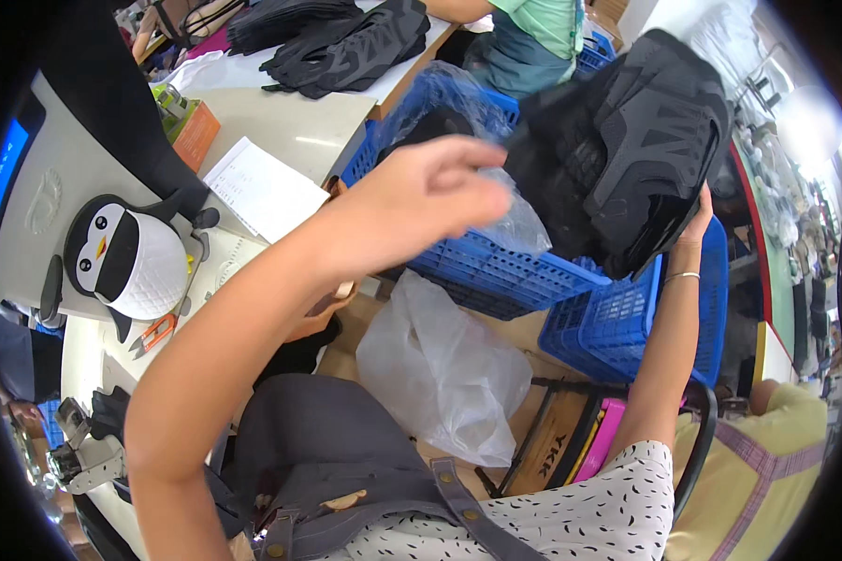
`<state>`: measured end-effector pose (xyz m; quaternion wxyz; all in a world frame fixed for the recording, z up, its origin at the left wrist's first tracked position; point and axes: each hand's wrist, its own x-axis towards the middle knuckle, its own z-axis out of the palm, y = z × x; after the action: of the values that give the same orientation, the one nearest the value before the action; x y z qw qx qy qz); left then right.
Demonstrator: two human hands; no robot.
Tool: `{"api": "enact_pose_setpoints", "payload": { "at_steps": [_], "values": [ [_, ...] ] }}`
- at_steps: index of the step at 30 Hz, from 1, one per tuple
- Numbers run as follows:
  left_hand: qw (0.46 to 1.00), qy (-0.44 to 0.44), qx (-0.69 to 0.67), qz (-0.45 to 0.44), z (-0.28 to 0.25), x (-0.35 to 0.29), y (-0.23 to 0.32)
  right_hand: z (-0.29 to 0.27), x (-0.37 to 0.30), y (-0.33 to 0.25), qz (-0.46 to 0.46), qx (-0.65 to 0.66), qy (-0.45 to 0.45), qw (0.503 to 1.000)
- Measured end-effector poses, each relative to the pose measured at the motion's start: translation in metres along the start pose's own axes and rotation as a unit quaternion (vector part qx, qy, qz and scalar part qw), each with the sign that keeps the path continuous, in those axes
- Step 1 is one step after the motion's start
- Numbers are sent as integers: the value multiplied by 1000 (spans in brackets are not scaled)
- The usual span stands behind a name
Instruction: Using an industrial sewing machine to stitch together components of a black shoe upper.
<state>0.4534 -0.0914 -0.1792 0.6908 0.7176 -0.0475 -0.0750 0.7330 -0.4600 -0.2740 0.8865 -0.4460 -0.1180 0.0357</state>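
Note:
A thick stack of black shoe uppers (660, 140) with a grey-black overlay pattern is held up over the blue crates. My right hand (697, 220) grips its lower right side, the fingers mostly hidden behind the stack. To the left of the stack, my left hand (449, 187) hangs in the air, blurred by motion. Its thumb and loosely curled fingers stand apart with nothing visible between them. Beneath it is a blue plastic crate (505, 271), lined with a clear plastic bag (524, 224) and holding dark pieces.
More black uppers (346, 47) lie on the far table. A penguin-shaped object (131, 252), orange-handled thread snips (154, 335) and a written sheet (262, 187) are at the left. Another blue crate (599, 323) and a whitish plastic bag (440, 365) sit lower down. Co-workers (758, 477) are nearby.

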Motion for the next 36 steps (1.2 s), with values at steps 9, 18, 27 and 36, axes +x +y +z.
{"api": "enact_pose_setpoints", "payload": {
  "at_steps": [9,18,27,36],
  "values": [
    [968,102,14,-231,-29,-125,-21,-68,25,208,142,-888,-11,437],
    [951,205,40,-229,-29,-204,-8,-65,41,211,106,-899,-15,425],
    [933,301,39,-195,-29,-239,-15,27,70,271,146,-818,85,549],
    [906,355,47,-224,-21,-257,-19,35,63,321,72,-914,11,399]
  ]
}}
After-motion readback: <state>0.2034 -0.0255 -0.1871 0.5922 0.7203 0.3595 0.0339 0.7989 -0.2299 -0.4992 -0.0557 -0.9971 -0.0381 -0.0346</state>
